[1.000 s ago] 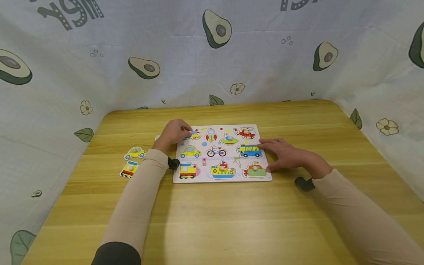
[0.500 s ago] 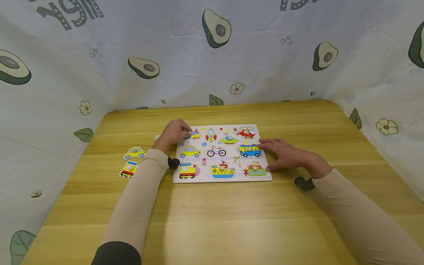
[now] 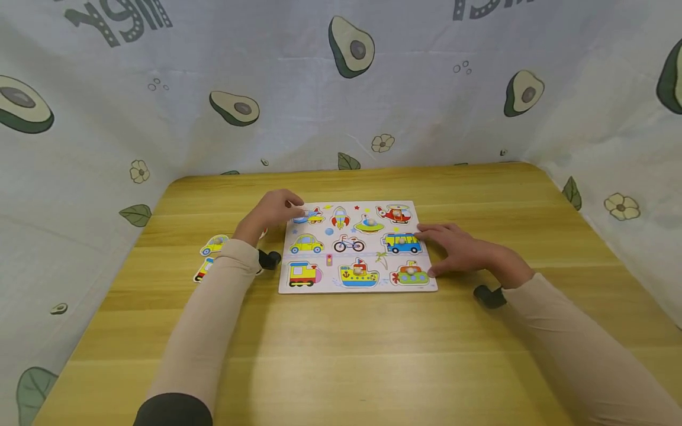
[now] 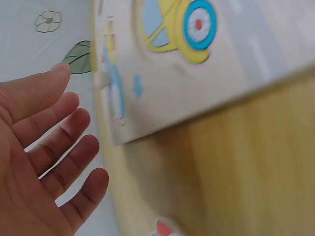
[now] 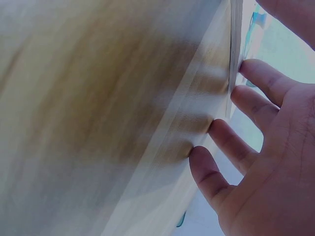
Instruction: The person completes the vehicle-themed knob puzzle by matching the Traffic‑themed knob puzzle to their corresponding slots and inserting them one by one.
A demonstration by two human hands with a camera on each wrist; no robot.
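A white wooden puzzle board [image 3: 327,281] with vehicle pictures lies flat in the head view. My left hand [image 3: 273,210] hovers at its far left corner, beside the plane piece [image 3: 315,217]. In the left wrist view that hand [image 4: 54,152] has fingers apart and nothing between them. My right hand [image 3: 457,247] rests at the board's right edge, its fingers spread; the right wrist view shows the fingertips [image 5: 202,160] along the edge and tabletop. Knobbed pieces sit in the board: helicopter [image 3: 394,213], flying saucer [image 3: 369,224], bus [image 3: 402,242], boat [image 3: 359,275] and submarine [image 3: 409,274].
Left of the board lie a yellow car piece [image 3: 214,245] and a train piece [image 3: 202,271], partly behind the left sleeve. Another piece [image 4: 165,228] shows at the bottom of the left wrist view. Behind the wooden table [image 3: 362,343] hangs an avocado-print cloth [image 3: 298,136].
My left hand has let go of the plane piece and drawn back slightly left, its fingers loosening. The plane piece stays in the board. The right hand has not moved.
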